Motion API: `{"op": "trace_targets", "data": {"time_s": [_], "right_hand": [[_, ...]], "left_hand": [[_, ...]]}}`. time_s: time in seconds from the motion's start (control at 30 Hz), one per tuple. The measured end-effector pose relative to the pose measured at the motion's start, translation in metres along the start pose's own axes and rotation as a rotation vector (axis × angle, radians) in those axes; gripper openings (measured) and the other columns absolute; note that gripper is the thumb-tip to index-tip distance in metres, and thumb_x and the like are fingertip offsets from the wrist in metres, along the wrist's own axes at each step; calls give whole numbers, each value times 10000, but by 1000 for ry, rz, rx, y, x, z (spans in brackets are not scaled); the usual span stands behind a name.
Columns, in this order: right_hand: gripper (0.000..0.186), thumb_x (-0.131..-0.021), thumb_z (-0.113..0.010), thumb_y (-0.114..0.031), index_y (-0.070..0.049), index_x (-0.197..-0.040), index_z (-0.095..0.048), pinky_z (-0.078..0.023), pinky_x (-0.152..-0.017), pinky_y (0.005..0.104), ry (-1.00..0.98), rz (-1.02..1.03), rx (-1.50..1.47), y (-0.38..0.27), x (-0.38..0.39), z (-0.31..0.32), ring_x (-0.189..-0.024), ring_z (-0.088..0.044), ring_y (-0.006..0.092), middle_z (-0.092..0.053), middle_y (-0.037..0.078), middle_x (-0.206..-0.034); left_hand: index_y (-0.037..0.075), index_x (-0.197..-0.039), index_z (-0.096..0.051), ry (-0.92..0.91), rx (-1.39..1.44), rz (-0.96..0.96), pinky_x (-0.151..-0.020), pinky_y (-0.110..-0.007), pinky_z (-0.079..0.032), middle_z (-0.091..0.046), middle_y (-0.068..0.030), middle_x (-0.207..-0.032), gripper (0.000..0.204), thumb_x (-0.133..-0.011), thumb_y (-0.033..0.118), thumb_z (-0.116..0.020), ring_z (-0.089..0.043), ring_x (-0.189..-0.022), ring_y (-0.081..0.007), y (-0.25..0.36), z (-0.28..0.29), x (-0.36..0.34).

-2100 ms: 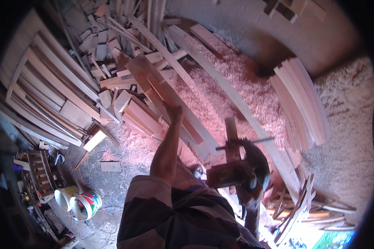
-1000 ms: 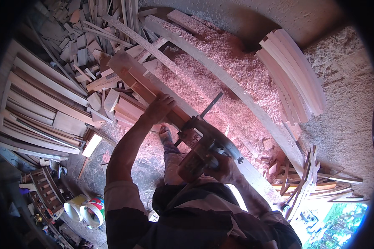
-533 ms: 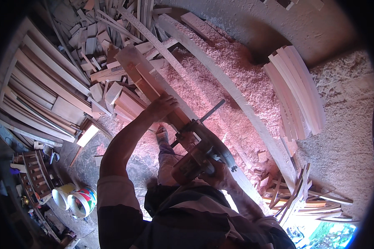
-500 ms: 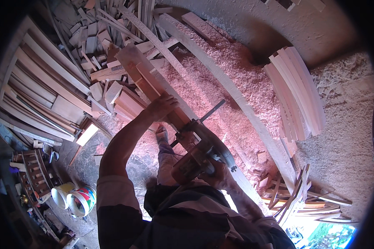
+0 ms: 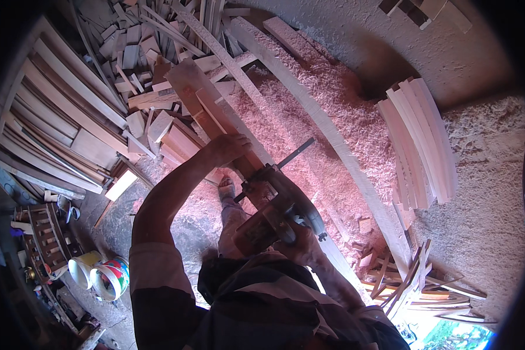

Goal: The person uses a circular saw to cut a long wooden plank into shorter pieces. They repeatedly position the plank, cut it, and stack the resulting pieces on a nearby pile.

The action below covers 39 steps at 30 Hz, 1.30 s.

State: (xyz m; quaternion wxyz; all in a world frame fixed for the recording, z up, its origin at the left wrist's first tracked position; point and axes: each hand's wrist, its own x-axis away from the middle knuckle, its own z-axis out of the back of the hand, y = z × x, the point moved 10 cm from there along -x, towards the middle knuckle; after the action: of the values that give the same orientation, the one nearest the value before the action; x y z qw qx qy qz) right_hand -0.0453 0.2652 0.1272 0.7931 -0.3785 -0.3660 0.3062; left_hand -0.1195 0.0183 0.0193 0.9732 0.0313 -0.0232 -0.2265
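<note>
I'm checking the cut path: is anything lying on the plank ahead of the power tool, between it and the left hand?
Nothing visible: the plank looks bare between the power tool and the left hand resting on it.

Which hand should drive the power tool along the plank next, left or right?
Right. The right hand already grips the power tool sitting on the plank, while the left hand presses the plank down ahead of it, so it looks better kept as the steadying hand.

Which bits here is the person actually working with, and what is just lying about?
In use: left hand pressing the long wooden plank; right hand gripping the power tool.

Lying about: stacked curved boards, wood shavings, offcut pile, paint cans.
</note>
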Motion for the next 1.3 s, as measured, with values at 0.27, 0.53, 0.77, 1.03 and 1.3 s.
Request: {"op": "trace_targets", "data": {"time_s": [0.27, 0.53, 0.77, 1.03, 1.3], "right_hand": [[626, -786, -767, -196, -22, -1358, -582, -544, -853, 406, 16, 50, -5, -15, -20, 0, -1019, -715, 311, -721, 220, -1054], [624, -790, -775, -193, -26, -1356, -572, -549, -869, 419, 13, 101, -17, -25, -46, -5, -1057, -693, 343, -701, 227, -1108], [643, -791, -798, -206, -26, -1367, -574, -551, -902, 402, 39, 158, -7, -35, -72, -13, -1082, -700, 308, -717, 207, -1123], [631, -793, -802, -215, -18, -1350, -583, -546, -889, 406, 6, 74, -84, -62, -88, -10, -1045, -709, 297, -725, 204, -1089], [644, -785, -790, -191, -30, -1367, -568, -546, -883, 404, -47, 1, -87, -64, -113, -18, -1044, -705, 285, -724, 196, -1068]], "left_hand": [[78, -1231, -595, -71, -12, -13, -1142, -358, -415, -617, -77, -1283, 747, -571, 262, -894, -543, -1284, -246, -19, -12, -1], [63, -1253, -583, -33, -64, 8, -1144, -358, -414, -599, -88, -1317, 743, -588, 207, -880, -534, -1294, -260, -45, -4, 5], [47, -1293, -558, -84, -3, 50, -1125, -367, -429, -591, -99, -1327, 788, -598, 238, -878, -522, -1306, -250, -79, 0, 14], [69, -1260, -564, -3, 1, 47, -1111, -375, -440, -598, -82, -1307, 769, -588, 258, -888, -543, -1283, -253, -104, 0, 19], [102, -1233, -578, 79, 16, -35, -1103, -359, -449, -621, -57, -1260, 712, -601, 234, -878, -559, -1269, -233, -108, 5, 23]]}}
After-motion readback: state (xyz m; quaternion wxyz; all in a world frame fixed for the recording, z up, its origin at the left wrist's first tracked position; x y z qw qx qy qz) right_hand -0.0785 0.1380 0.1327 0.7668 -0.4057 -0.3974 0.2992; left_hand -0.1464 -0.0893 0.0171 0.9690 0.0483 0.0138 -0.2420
